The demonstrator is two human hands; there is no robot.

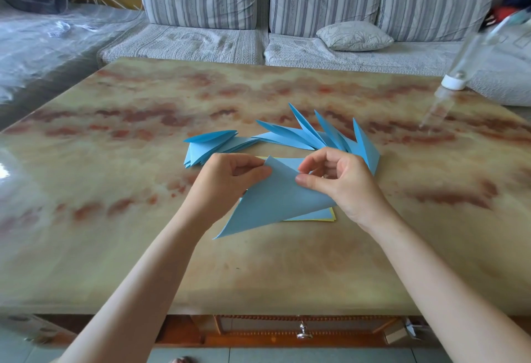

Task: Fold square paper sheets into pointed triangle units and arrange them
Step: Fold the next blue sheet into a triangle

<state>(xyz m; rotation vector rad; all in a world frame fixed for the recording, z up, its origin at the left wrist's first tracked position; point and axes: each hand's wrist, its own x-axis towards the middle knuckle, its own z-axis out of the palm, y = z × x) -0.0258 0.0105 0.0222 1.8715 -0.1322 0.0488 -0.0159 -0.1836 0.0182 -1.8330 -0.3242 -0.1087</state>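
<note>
While the blue sheet (275, 201) is held folded over at frame centre, its top corner is pinched by the left hand (230, 178) and its right edge by the right hand (344, 187). A flat paper stack (321, 215) is partly covered beneath it on the table (143, 247); folded triangle units (310, 137) are fanned just above centre.

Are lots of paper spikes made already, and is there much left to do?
Several pointed blue units already lie fanned on the table, with a pile of folded triangles beside them. The left hand and right hand pinch one blue sheet mid-fold. A few flat sheets underneath remain.
</note>
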